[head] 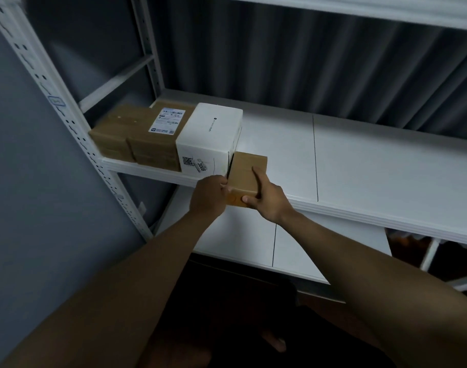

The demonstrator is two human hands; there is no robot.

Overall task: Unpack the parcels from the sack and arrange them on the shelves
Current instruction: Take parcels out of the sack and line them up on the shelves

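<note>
A small brown cardboard parcel (244, 173) lies on the front edge of the white middle shelf (360, 166), right beside a white box (209, 136). My left hand (208, 197) grips the parcel's near left corner. My right hand (267, 200) holds its right side, index finger laid along the top and thumb on the front face. Left of the white box stand a brown parcel with a printed label (158, 131) and another brown parcel (112, 134) at the shelf's left end. The sack is not in view.
White perforated uprights (75, 123) frame the rack on the left. A lower shelf (253, 243) sits below my hands and an upper shelf (360, 9) crosses the top. A grey curtain (306, 57) hangs behind. The middle shelf's right part is bare.
</note>
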